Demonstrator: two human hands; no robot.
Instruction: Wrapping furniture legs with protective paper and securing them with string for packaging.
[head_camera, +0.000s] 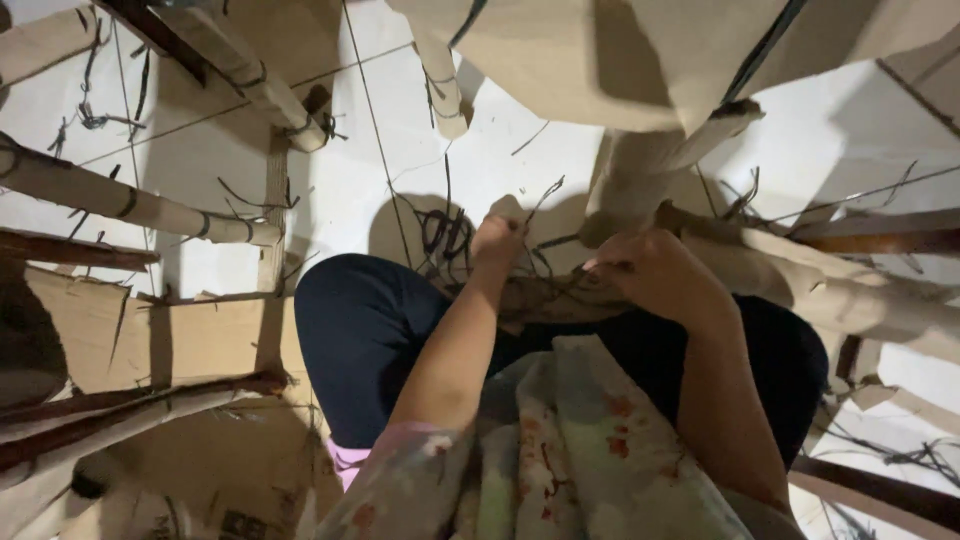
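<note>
Left hand (497, 237) fingers pinch dark strings (447, 236) at 12 o'clock; right hand (655, 272) fingers clamp the wrapped leg (560, 297); keep tension steady.

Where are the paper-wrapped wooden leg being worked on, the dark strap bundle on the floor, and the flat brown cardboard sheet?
Paper-wrapped wooden leg (632, 185), head view, mid shaft.
Dark strap bundle (443, 232), head view, centre of tangle.
Flat brown cardboard sheet (180, 340), head view, bare middle.

Two hands work at the centre: the left hand (497, 238) and the right hand (650, 272). At least five paper-wrapped wooden legs (130, 203) stand around them. One flattened cardboard sheet (190, 340) lies on the floor. Loose dark strings (443, 232) are too many to count.
</note>
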